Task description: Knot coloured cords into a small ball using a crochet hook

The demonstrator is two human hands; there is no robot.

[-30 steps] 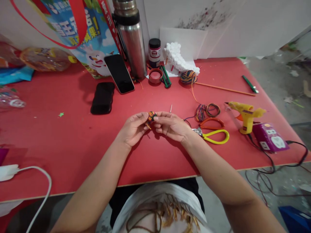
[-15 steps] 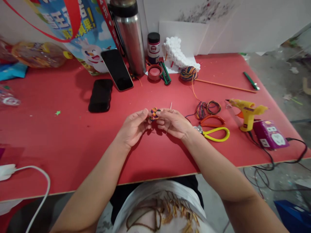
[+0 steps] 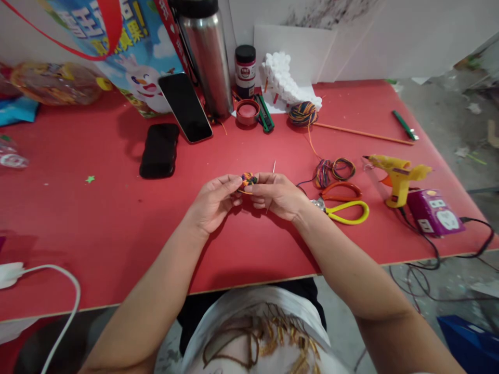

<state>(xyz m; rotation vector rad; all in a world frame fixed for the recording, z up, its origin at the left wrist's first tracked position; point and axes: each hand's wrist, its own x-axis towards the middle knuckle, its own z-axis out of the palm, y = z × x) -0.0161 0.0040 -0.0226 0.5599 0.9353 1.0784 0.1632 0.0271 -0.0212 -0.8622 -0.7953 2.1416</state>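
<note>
Between both hands is a small multicolored yarn piece (image 3: pixel 248 179), held above the red table. My left hand (image 3: pixel 216 201) pinches its left side with thumb and fingers. Closed on its right side is my right hand (image 3: pixel 277 196), with a thin metal needle or hook (image 3: pixel 274 166) sticking up behind its fingers. A loose coil of multicolored yarn (image 3: pixel 323 173) lies to the right of my right hand, and a strand leads up from it to a yarn ball (image 3: pixel 303 114).
Yellow-handled pliers or scissors (image 3: pixel 348 213), a yellow glue gun (image 3: pixel 397 176) and a purple box (image 3: pixel 434 213) lie right. Two phones (image 3: pixel 159 150), a steel bottle (image 3: pixel 208 62), a jar (image 3: pixel 245 72) and a white model (image 3: pixel 284 80) stand or lie behind. A white cable (image 3: pixel 74 285) crosses front left.
The yarn piece has turned between my fingers and shows more of its upper face. My right thumb has shifted slightly lower and left. The camera view has moved a little.
</note>
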